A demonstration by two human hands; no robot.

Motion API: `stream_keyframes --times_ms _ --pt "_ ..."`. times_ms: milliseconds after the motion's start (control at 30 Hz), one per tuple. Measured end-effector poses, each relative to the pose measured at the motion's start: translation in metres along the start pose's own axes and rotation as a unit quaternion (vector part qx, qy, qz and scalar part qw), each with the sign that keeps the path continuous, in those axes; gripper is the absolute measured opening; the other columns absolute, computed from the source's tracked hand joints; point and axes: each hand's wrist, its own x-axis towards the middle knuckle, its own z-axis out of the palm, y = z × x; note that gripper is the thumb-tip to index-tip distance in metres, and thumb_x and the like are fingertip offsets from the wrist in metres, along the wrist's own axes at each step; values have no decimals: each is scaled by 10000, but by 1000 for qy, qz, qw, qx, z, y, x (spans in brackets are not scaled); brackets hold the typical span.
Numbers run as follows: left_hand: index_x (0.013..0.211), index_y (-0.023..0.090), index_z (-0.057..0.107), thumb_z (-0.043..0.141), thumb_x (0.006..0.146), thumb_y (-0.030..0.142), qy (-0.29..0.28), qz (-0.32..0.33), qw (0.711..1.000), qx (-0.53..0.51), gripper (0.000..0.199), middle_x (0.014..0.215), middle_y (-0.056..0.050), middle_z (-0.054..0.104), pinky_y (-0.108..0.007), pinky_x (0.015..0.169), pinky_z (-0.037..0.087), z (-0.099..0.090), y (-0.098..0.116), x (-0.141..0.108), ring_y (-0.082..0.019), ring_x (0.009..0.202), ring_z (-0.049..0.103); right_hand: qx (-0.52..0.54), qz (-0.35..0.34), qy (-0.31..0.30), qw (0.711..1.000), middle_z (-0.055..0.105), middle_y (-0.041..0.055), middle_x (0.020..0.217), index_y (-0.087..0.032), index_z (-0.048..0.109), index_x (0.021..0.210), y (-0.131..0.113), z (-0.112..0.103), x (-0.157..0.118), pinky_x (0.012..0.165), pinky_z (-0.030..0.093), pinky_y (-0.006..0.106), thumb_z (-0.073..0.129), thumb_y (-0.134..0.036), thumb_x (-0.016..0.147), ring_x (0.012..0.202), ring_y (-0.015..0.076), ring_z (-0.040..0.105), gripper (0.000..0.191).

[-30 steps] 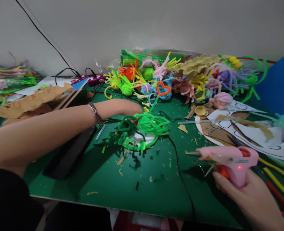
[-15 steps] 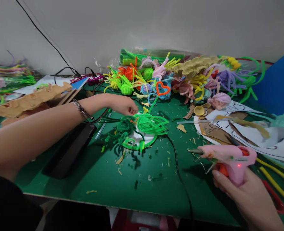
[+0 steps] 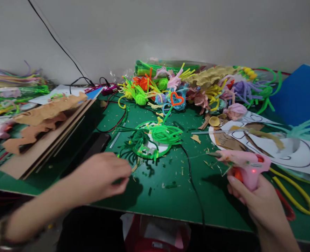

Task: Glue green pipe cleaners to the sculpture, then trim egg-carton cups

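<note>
My right hand [image 3: 252, 189] is wrapped round the handle of a pink glue gun [image 3: 246, 162], whose nozzle points left and whose red light is on. My left hand [image 3: 105, 176] hovers near the table's front edge with its fingers curled; what they hold, if anything, is hidden. Beyond it lies a round white piece [image 3: 151, 143] with a green fuzzy rim, dark green strands on its left and a bright green looped bundle [image 3: 167, 134] on its right. A green stem with an orange heart [image 3: 177, 99] rises behind.
Colourful pipe-cleaner bundles [image 3: 155, 87] line the wall. Cardboard pieces [image 3: 44, 143] and a black phone [image 3: 98, 143] are at left. White paper cutouts [image 3: 299, 152] and yellow-handled pieces [image 3: 296, 189] are at right. A black cable [image 3: 193, 182] crosses the green table [image 3: 170, 201].
My left hand has moved from behind the round piece toward me and to the left. My right hand still grips the glue gun. The camera view has shifted slightly.
</note>
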Motion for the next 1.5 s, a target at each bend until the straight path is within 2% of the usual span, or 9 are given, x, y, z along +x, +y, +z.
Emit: stream_keyframes --times_ms 100,167,333,433,600,700,933,1367,1500 --pt "607 184 528 404 830 216 48 4 998 47 258 524 34 569 -225 500 352 42 28 4 -98 469 503 62 25 -6 998 461 -35 427 -178 501 612 -11 4 -3 335 295 193 641 -424 595 372 78 406 284" --pt "598 183 526 401 855 268 64 -30 997 44 298 523 30 582 -226 489 346 54 31 7 -110 477 533 86 30 -12 996 441 -45 409 -175 503 628 -16 6 -4 333 289 192 648 -411 588 370 78 404 280" --pt "766 191 608 470 831 281 58 -245 968 -2 177 599 36 646 -190 491 362 51 14 7 -105 510 578 108 43 -4 993 422 -64 390 -175 502 676 -17 6 -4 336 276 183 659 -384 568 373 78 409 283" --pt "1027 210 590 449 838 265 16 -304 952 37 241 737 -2 691 -196 511 383 50 11 10 -133 602 625 114 36 -1 993 430 -63 396 -175 500 674 -17 6 -4 344 297 194 659 -391 570 367 80 408 288" --pt "1221 240 480 362 857 226 -116 -294 941 116 382 721 -60 694 -235 502 406 48 17 24 -206 638 652 120 38 0 992 417 -71 391 -177 496 672 -19 7 -5 343 305 190 678 -403 551 367 80 414 314" --pt "1256 273 436 368 835 169 -155 -294 935 125 439 693 -75 687 -256 492 416 42 20 35 -232 626 652 115 36 0 993 434 -63 405 -174 499 678 -20 7 -5 338 300 190 674 -410 553 368 81 415 319" --pt "1253 217 448 374 825 81 -166 -305 931 112 455 720 -126 679 -268 528 435 39 19 57 -240 686 658 94 19 -19 995 445 -54 399 -173 494 653 -18 6 -6 327 267 191 650 -438 577 356 75 392 317" --pt "937 35 635 378 796 -31 -188 -282 935 102 300 696 -199 674 -258 502 378 37 26 79 -269 724 661 50 0 -32 998 466 -49 420 -188 468 615 -16 4 -6 383 315 226 631 -437 567 377 89 403 302" --pt "1004 7 604 357 800 -42 -186 -283 935 111 324 701 -203 674 -259 495 368 37 29 81 -271 717 661 47 7 -27 998 471 -46 429 -188 466 622 -19 4 -8 398 327 231 626 -447 560 386 94 411 310"
